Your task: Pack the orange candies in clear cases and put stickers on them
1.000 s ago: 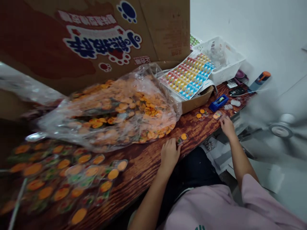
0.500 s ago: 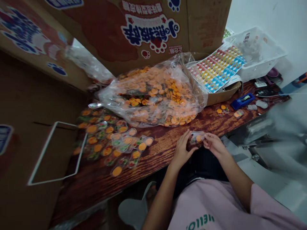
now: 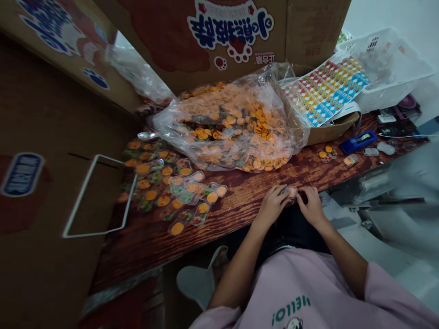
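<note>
Both hands meet at the near edge of the wooden table (image 3: 240,205). My left hand (image 3: 272,208) and my right hand (image 3: 311,206) pinch a small clear packet with an orange disc (image 3: 291,192) between their fingertips. Left of them lies a spread of several similar orange-disc packets (image 3: 171,189). Behind the hands sits a big clear plastic bag full of orange discs (image 3: 233,125).
Large printed cardboard boxes (image 3: 212,32) stand at the back and left. A sheet of coloured stickers (image 3: 327,89) lies over a low box, a white basket (image 3: 391,68) behind it. A blue tape dispenser (image 3: 358,141) and loose packets (image 3: 327,153) lie at the right.
My right hand came back from the loose packets at the right and joined my left hand on one packet. The view swung left and down.
</note>
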Demonstrator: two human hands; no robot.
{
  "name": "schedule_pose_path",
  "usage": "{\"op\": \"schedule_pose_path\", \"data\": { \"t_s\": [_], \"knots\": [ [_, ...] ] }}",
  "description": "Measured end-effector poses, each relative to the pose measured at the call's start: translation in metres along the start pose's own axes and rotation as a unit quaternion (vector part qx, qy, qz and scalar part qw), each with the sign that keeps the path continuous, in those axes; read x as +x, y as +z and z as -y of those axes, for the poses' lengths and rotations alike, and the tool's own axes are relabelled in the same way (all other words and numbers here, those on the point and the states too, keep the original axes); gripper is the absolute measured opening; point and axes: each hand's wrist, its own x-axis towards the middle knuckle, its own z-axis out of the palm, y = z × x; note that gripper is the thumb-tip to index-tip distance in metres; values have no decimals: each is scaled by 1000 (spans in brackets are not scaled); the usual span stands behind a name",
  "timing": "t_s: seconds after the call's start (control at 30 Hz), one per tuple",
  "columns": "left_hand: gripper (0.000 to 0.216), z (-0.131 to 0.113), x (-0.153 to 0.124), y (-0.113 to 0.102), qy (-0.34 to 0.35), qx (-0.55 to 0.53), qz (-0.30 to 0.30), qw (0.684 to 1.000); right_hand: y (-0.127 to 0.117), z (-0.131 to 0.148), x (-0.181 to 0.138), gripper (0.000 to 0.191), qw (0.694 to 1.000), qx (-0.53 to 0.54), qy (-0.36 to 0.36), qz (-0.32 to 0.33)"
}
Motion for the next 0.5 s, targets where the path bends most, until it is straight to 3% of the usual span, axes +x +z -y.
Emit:
{"op": "schedule_pose_path", "data": {
  "t_s": [0.13,0.33,0.5],
  "knots": [
    [38,-5,-8,2,4,43,2,999,8,-1,-16,35,994,-68,-74,42],
    [38,-6,-22,1,2,37,-8,999,15,-4,-31,46,982,-82,-169,32],
    [47,-10,-26,-11,-21,89,59,994,23,-5,-39,47,977,-102,-183,30]
  ]
}}
